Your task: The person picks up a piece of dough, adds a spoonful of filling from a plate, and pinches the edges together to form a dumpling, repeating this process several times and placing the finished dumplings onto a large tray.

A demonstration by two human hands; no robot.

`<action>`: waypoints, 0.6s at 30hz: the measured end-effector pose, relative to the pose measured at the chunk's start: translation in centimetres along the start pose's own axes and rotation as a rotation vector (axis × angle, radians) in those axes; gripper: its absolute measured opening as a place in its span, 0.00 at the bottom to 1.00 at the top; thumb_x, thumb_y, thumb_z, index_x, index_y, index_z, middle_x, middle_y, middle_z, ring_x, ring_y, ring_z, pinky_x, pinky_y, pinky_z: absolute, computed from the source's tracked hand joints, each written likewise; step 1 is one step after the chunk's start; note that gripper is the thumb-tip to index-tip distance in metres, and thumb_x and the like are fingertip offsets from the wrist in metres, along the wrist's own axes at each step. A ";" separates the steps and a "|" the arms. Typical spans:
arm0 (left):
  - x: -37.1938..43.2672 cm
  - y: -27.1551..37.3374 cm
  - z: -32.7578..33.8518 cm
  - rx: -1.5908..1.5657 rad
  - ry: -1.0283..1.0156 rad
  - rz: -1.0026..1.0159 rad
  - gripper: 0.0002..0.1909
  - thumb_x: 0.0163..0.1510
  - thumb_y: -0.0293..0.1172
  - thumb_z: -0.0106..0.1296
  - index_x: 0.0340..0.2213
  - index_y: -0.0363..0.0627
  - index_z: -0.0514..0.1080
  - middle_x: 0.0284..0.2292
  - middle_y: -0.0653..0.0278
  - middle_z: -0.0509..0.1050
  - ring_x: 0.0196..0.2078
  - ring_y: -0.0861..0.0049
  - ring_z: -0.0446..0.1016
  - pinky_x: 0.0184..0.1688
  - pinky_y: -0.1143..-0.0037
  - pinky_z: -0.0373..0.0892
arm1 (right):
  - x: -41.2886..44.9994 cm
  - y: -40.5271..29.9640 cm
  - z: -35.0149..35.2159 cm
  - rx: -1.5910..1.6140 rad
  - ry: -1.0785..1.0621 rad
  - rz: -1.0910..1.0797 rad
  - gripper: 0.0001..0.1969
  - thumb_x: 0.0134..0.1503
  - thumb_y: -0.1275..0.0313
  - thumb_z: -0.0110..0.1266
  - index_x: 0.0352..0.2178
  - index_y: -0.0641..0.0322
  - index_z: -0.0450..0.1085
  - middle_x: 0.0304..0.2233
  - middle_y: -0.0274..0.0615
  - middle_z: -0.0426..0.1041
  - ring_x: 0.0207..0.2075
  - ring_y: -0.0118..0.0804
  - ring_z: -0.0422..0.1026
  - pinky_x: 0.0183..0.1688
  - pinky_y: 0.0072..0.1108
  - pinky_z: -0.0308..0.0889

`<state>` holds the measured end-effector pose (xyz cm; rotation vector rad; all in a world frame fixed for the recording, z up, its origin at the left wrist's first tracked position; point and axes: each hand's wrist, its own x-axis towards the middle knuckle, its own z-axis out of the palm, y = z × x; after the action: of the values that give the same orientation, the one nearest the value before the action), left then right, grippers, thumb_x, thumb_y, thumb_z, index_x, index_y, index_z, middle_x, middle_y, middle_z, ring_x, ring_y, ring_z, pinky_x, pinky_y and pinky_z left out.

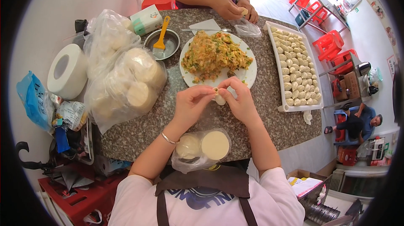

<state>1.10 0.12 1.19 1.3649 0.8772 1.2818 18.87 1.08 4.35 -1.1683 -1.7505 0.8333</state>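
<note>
Between my left hand and my right hand, a small dumpling of pale dough is held, its upper edge pinched by the fingertips of both. Just beyond them a white plate carries a heap of chopped, mixed filling, with a spoon's dark end showing near my right fingers. Close to my body, round dough wrappers lie stacked in a clear plastic bag. To the right, a white tray holds rows of pleated dumplings.
Large plastic bags of wrappers, a metal bowl with a yellow brush and a tissue pack stand at left. Across the granite table, a co-worker's hands hold a piece of dough. Another person sits far right.
</note>
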 end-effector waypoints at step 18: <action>0.0 0.2 -0.2 -0.206 0.040 -0.158 0.05 0.53 0.18 0.53 0.34 0.33 0.74 0.34 0.62 0.76 0.37 0.82 0.75 0.38 0.82 0.72 | -0.3 -0.1 0.3 0.037 0.036 0.050 0.05 0.51 0.75 0.56 0.28 0.67 0.70 0.29 0.46 0.72 0.33 0.45 0.71 0.37 0.27 0.66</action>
<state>0.88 0.09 1.32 1.0905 0.8381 1.2442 18.63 0.76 4.28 -1.1998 -1.6753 0.8658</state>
